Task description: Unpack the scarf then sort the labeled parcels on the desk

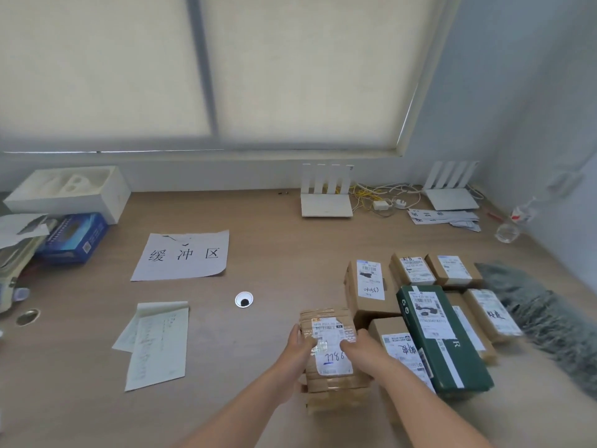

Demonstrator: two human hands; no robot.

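From the head camera, you are holding a taped parcel (332, 360) just left of the green box (442, 341). Your left hand (298, 345) is curling round its left side and your right hand (358, 345) round its right side, with both thumbs pressing on the white label. More taped cardboard is showing directly under the parcel, and I cannot tell whether you are lifting it clear or whether it is resting on that. The glossy tape is probably making the sides slick, so a loose squeeze is risking the parcel sliding down through your fingers. Your thumbs are covering part of the label above the handwritten number, which is inviting a misread and a wrong pile. The green box is lying tilted across the brown boxes (371, 286) behind and beside it. Your right forearm is passing just beside its near corner, so a wide swing is likely to knock it off them. What looks like the scarf (546, 321) is lying unpacked to the right of the green box, close to the desk (258, 240) edge. A shoved box could be pushing it over. Far to the left of the green box, the sign sheet (184, 255) and the notepad (158, 344) are lying loose, so a parcel dragged across could be shifting them.
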